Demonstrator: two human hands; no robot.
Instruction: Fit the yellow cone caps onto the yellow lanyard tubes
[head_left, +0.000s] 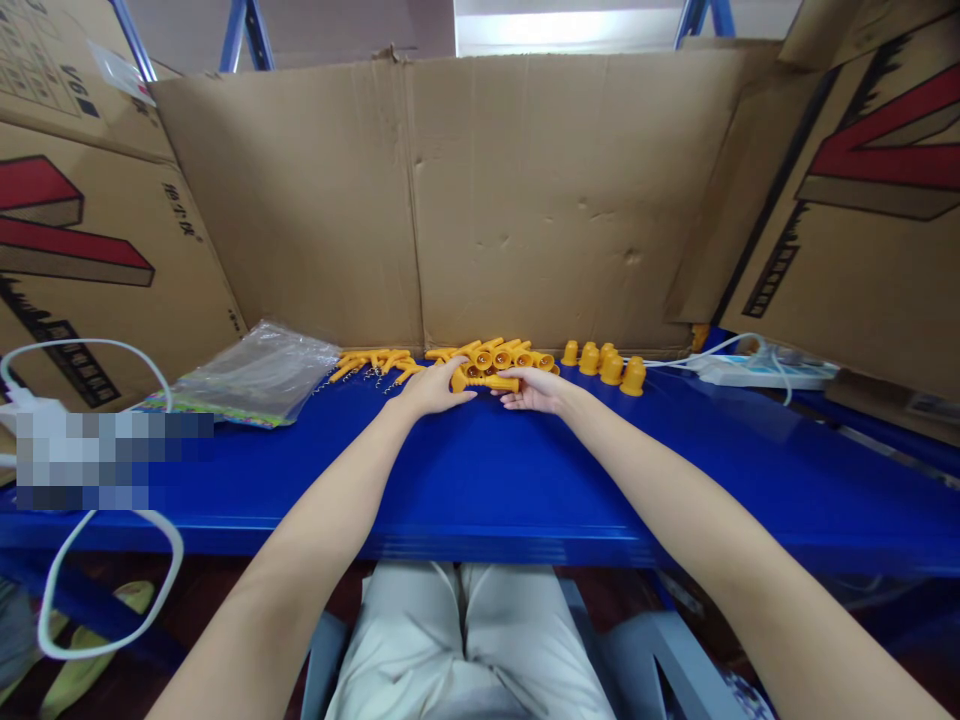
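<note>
Both hands meet over the middle of the blue table, with a yellow plastic corkscrew (489, 382) lying sideways between them. My left hand (433, 389) closes round its left end. The fingers of my right hand (541, 390) are closed about its right end, palm partly turned up. Just behind the hands is a stacked pile of yellow corkscrews (517, 352) with round cup ends facing me. To the left lie loose yellow handles (371, 362) with metal spiral screws. Several yellow cups (611, 368) stand mouth-down on the right.
A clear plastic bag (255, 375) lies on the left of the blue table (480, 470). Cardboard (562, 200) walls the back and both sides. A white power strip (772, 372) with cables sits at the right. A white cable loop (176, 560) hangs at the left front edge.
</note>
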